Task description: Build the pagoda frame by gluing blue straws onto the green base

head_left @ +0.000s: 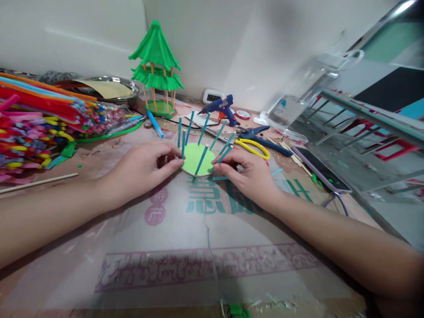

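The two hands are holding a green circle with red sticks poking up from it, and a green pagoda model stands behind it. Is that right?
Not quite. In the head view the sticks poking up from the green circle are blue, not red. The rest holds: the left hand and the right hand hold the circle at its edges, and the green pagoda model stands behind it.

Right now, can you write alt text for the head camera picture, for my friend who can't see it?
Two bare hands, left hand and right hand, hold the edges of a green disc with teal sticks standing around it, on a cardboard-covered table. Behind stand a green pagoda model, a blue glue gun and yellow-handled pliers.
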The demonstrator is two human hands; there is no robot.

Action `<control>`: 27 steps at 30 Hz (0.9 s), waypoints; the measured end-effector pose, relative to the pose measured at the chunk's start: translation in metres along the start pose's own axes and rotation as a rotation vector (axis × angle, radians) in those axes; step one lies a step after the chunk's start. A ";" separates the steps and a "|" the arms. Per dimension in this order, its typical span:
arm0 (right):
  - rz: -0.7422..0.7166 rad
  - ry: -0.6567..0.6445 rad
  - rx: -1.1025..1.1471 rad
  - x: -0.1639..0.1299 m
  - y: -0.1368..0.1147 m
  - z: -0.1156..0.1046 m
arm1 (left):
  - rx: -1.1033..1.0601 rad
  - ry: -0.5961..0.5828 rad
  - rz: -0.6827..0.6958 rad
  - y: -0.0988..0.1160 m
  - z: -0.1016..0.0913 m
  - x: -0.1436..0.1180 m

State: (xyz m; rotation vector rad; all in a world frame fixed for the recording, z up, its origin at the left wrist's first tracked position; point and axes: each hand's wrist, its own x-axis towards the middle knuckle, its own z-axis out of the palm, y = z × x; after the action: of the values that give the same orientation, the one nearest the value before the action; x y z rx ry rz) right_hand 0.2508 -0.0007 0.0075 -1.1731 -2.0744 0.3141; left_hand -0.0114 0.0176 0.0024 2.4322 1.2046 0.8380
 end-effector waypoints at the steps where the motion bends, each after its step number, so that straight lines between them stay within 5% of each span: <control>1: 0.000 -0.003 0.001 0.000 0.000 0.000 | -0.010 0.005 -0.014 0.000 0.000 0.000; 8: -0.038 -0.013 0.026 0.001 0.001 -0.001 | -0.081 0.162 -0.163 -0.006 0.000 0.004; 27: 0.002 -0.084 0.071 -0.001 -0.002 -0.003 | -0.127 0.027 -0.059 -0.015 0.000 0.007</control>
State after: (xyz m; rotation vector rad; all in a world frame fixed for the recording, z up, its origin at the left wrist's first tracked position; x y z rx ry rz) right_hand 0.2519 -0.0030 0.0108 -1.1377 -2.1165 0.4412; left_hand -0.0170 0.0321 -0.0026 2.2803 1.1894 0.9044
